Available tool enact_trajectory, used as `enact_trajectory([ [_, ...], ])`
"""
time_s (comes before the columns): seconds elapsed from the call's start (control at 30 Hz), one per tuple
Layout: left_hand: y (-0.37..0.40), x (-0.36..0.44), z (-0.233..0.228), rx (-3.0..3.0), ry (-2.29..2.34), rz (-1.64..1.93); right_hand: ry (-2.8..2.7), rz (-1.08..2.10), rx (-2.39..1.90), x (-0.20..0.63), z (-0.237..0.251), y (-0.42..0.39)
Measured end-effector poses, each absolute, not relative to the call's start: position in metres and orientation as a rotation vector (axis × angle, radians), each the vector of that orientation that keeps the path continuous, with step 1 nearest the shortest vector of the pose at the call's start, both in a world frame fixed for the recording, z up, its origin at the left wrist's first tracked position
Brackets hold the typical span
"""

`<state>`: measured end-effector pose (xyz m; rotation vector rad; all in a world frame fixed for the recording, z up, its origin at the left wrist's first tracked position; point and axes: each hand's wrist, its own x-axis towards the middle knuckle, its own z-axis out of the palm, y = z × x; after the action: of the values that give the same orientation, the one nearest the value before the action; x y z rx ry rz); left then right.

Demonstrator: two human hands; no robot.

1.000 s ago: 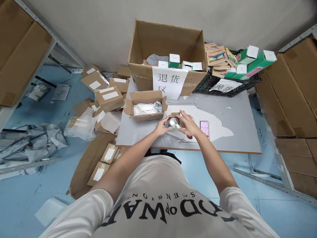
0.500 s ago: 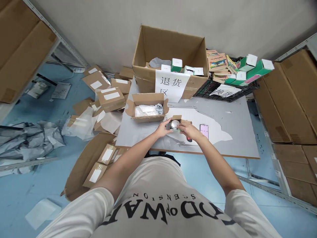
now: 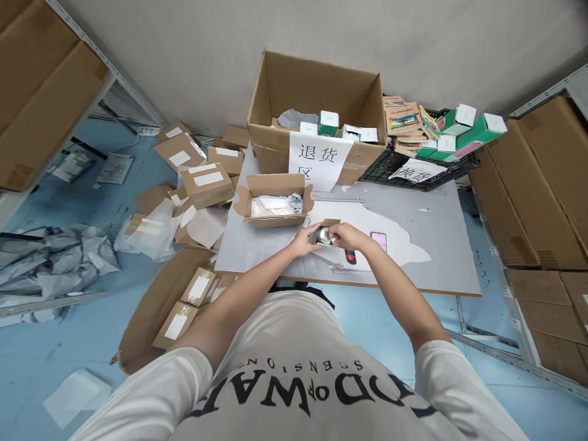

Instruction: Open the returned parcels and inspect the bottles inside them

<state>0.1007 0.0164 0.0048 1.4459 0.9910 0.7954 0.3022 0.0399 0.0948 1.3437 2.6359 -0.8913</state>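
Note:
A small open cardboard box is held between my two hands over the table's front part, its inside facing me. A shiny silver round object shows in the opening; its kind I cannot make out. My left hand is closed around the box's left side. On the right side, my right hand has its fingers closed at the box's edge, close against the silver object. Just below that hand lies a red and black tool. A phone with a pink screen rests farther right.
Behind my left hand stands an open carton with white wrapped contents. A large carton with a paper sign and a black crate of booklets and green boxes line the back. Parcels are piled left of the table.
My right hand has shifted slightly up and left, exposing more of the red and black tool. The small box has tilted a little, and my left hand stays on it.

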Motion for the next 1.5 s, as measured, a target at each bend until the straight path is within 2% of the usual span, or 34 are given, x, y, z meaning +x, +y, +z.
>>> enact_trajectory([
  [0.23,0.016,0.1,0.001,1.416,1.0,0.815,2.62,-0.855,1.299,0.302,0.104,0.035],
  [0.47,0.016,0.102,-0.001,1.443,0.994,0.809,2.541,-0.373,1.267,0.294,0.118,0.017],
  [0.57,0.016,0.101,0.001,1.447,0.995,0.805,2.497,-0.287,1.235,0.286,0.12,0.014],
  [0.77,0.016,0.101,0.001,1.427,1.021,0.801,2.538,-0.32,1.15,0.29,0.121,0.008],
  [0.97,0.017,0.101,-0.001,1.382,1.048,0.808,2.628,-0.361,1.256,0.301,0.12,0.0],
  [1.2,0.018,0.101,-0.001,1.363,1.038,0.834,2.82,-0.51,1.743,0.303,0.104,0.024],
  [1.37,0.019,0.1,0.001,1.346,1.041,0.843,2.811,-0.726,1.658,0.299,0.095,0.031],
  [1.5,0.019,0.098,0.005,1.341,1.043,0.849,2.894,-0.59,1.463,0.304,0.087,0.012],
])
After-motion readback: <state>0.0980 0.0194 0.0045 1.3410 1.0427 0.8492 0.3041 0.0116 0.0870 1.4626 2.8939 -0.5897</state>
